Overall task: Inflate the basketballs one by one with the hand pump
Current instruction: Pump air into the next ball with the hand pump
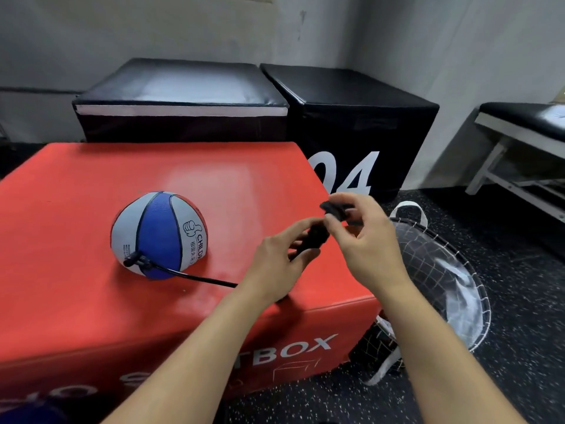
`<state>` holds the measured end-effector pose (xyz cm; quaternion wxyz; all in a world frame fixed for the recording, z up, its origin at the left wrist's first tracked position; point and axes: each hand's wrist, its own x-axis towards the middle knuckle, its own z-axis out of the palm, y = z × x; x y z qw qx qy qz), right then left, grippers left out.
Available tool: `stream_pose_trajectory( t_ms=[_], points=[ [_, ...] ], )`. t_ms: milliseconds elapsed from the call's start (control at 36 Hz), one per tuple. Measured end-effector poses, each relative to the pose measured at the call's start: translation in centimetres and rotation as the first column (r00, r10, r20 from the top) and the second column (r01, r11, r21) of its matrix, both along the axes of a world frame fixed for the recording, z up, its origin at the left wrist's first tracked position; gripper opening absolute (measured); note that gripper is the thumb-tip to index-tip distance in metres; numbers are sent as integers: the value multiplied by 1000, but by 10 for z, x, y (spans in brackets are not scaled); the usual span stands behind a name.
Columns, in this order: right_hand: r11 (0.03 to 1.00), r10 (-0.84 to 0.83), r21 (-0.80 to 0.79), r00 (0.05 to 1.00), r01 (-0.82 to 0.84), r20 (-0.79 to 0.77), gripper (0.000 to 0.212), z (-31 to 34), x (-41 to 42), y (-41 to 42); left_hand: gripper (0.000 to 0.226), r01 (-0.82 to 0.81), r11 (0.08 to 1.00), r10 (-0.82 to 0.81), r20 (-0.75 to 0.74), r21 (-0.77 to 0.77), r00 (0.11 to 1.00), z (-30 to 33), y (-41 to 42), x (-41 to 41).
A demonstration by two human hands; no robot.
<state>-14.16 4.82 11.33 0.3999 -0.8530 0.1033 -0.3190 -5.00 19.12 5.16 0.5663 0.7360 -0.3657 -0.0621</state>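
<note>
While the basketball (pixel 159 235) rests soft and light on the red box (pixel 76 209), hose (pixel 195 278) plugged in, the pump (pixel 318 235) is clenched by left hand (pixel 275 264); its handle (pixel 336 209) is pinched by right hand (pixel 367 240). Rigid, best held at barrel.

The red padded box (pixel 91 185) wears a smooth, vinyl-like skin with a soft sheen where light falls on its top. The blue, white and red ball (pixel 157 234) looks like pebbled rubber, fairly matt. The thin black hose (pixel 195 278) plugged into it appears smooth and slightly glossy. The two black padded boxes (pixel 183 87) behind show shiny leatherette. The dark floor (pixel 519 286) is speckled, rough and matt. The white mesh bag (pixel 443 270) is corded netting over filmy plastic.
</note>
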Motion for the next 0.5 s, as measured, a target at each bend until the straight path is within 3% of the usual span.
stream_pose_trajectory(
  t_ms=[194,361,500],
  points=[
    [978,-185,156,926,139,329,18,44,-12,-11,55,30,995,-34,46,93,998,3,5,-4],
    [976,-217,49,939,212,266,25,37,-13,-6,58,23,993,-27,39,115,999,2,7,-2],
    [990,-137,7,968,139,208,23,19,-4,8,57,10,996,-12,12,93,1000,1,9,0]
  ],
)
